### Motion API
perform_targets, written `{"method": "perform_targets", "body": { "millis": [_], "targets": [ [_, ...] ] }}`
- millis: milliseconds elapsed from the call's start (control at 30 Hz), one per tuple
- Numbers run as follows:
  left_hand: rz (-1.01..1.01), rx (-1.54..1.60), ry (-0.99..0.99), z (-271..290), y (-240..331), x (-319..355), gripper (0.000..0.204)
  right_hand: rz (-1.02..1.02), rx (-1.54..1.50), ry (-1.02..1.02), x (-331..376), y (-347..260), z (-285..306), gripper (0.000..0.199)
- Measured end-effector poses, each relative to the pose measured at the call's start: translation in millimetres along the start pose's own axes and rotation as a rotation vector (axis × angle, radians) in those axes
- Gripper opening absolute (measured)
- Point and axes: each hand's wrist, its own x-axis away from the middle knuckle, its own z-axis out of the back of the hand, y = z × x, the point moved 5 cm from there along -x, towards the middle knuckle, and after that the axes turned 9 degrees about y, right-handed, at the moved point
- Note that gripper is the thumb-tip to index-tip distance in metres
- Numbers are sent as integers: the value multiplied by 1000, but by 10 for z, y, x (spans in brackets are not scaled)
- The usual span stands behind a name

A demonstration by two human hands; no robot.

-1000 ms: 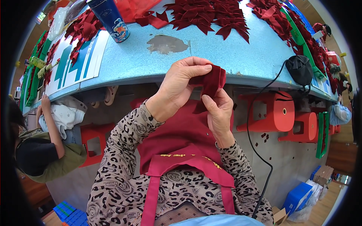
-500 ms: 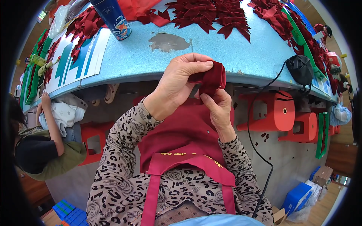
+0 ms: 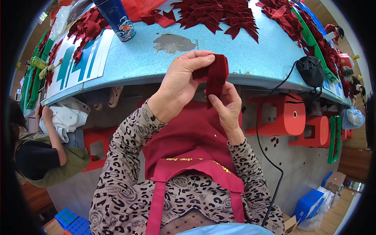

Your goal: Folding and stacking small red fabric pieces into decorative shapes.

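Note:
A dark red velvet ribbon [image 3: 217,74] is folded in a loop between my two hands, just off the table's near edge. My left hand [image 3: 181,80] pinches its upper part between thumb and fingers. Lower down, my right hand [image 3: 227,106] grips the hanging end, thumb in front. Part of the ribbon is hidden behind my fingers. Finished-looking dark red bows [image 3: 203,13] lie in rows on the light blue table [image 3: 149,58] beyond my hands.
A blue tumbler [image 3: 116,19] stands at the far left. On the right, a black pouch [image 3: 310,71] with a cable sits at the edge, above red stools [image 3: 291,115]. Another person [image 3: 47,156] sits at left. A green tray [image 3: 309,35] holds more ribbon.
Both hands have shifted slightly; the left rose a little with the ribbon. The ribbon's hanging end now reaches further down between the hands, held by the right thumb and fingers.

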Motion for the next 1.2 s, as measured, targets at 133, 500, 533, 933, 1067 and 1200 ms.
{"method": "perform_targets", "body": {
  "millis": [133,500,533,933,1067,1200],
  "targets": [
    [-84,75,171,154,55,-92,15,53,-16,60,-36,-68,44,44],
    [-634,187,390,831,289,-6,14,-19,494,-86,-449,-539,371,13],
    [-646,236,423,887,296,2,13,9,475,-116,-528,-620,362,12],
    [-509,249,711,2283,-1041,229,11,-338,359,-197,379,746,706,11],
    [-384,267,894,2742,-1660,75,12,289,1320,-183,478,1158,782,14],
    [-332,164,921,2954,-1827,144,16,574,1084,-62,602,1131,426,13]
  ]
}}
